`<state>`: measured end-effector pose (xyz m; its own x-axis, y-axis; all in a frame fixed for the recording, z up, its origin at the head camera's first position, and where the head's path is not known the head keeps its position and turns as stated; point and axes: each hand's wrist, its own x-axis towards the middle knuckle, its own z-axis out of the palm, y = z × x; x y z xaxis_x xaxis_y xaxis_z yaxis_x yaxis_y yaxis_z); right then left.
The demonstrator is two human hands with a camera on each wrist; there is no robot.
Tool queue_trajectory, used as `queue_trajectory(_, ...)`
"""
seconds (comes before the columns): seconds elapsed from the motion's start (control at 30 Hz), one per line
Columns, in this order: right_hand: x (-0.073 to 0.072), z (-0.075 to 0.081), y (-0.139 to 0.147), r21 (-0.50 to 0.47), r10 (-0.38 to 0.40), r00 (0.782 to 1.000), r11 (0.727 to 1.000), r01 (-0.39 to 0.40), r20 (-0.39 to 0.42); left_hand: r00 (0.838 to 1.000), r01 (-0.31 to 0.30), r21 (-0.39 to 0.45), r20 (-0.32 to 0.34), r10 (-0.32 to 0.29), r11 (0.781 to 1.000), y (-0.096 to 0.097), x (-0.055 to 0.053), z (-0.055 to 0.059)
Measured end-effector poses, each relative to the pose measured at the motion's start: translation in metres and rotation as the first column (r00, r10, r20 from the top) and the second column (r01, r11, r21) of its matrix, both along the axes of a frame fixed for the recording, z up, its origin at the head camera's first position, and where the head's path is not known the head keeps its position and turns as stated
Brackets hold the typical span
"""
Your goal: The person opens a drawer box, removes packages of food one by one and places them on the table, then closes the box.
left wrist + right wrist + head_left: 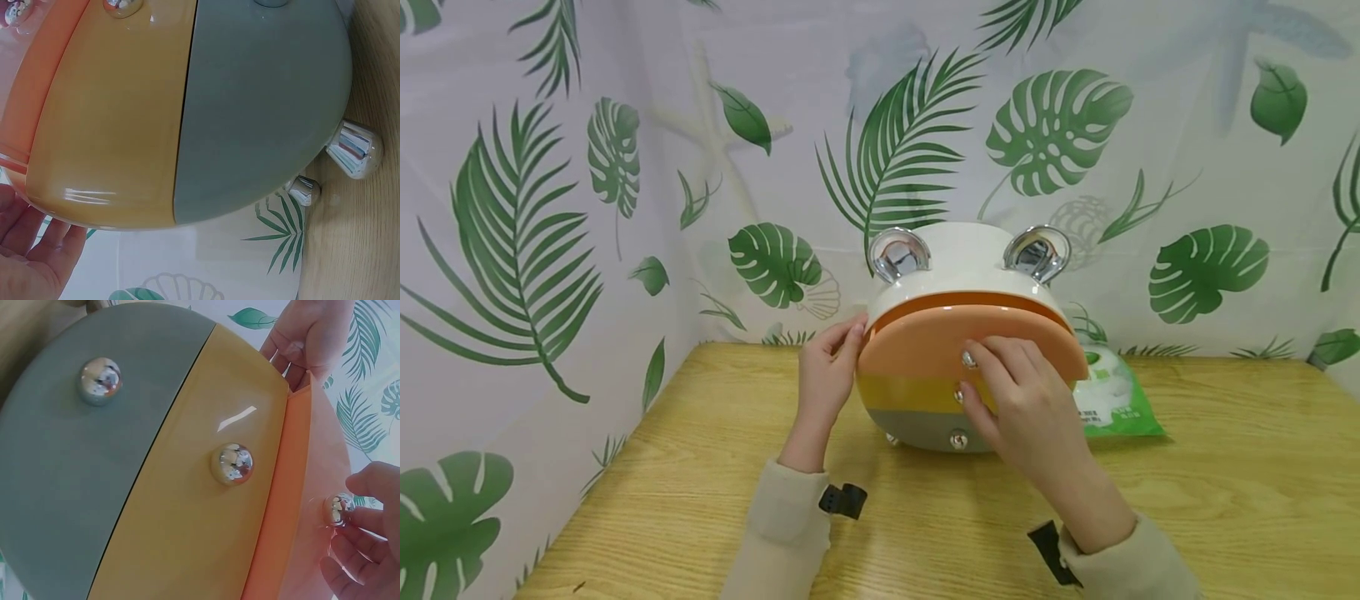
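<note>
A rounded cabinet with a white body [962,250] stands on the table, with an orange drawer [917,342], a yellow drawer [112,125] and a grey drawer [56,456] in its front. The orange drawer juts out, leaving a gap above it. My right hand [1037,408] has its bent fingers around the orange drawer's round silver knob [339,509]; the thumb lies lower, close to the yellow drawer's knob [232,464]. At the cabinet's left edge my left hand [827,371] rests its fingers [56,240] against the side, some fingertips hidden behind it.
Two shiny silver loops [898,254] rise from the cabinet top. A green and white packet [1116,396] lies behind its right side. Silver feet [355,150] hold the cabinet off the wooden table [662,500]. A leaf-patterned cloth [775,167] hangs behind.
</note>
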<state>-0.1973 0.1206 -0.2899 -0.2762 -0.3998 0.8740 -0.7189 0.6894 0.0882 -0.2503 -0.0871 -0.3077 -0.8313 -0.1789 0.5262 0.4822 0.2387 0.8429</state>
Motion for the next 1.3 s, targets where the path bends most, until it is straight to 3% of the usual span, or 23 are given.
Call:
queue_trajectory(0.63, -0.0039, -0.0010, 0.0015, 0.053, -0.034, 0.999, 0.998, 0.032, 0.035, 0.999, 0.007, 0.024, -0.033, -0.006, 1.000, -0.0011, -0.0029, -0.0021)
queue_trajectory(1.3, -0.0053, -0.0038, 0.0032, 0.084, -0.080, 0.993, 0.994, 0.073, 0.082, 1.000, 0.006, 0.027, 0.022, -0.007, 1.000, -0.0004, -0.0007, 0.0002)
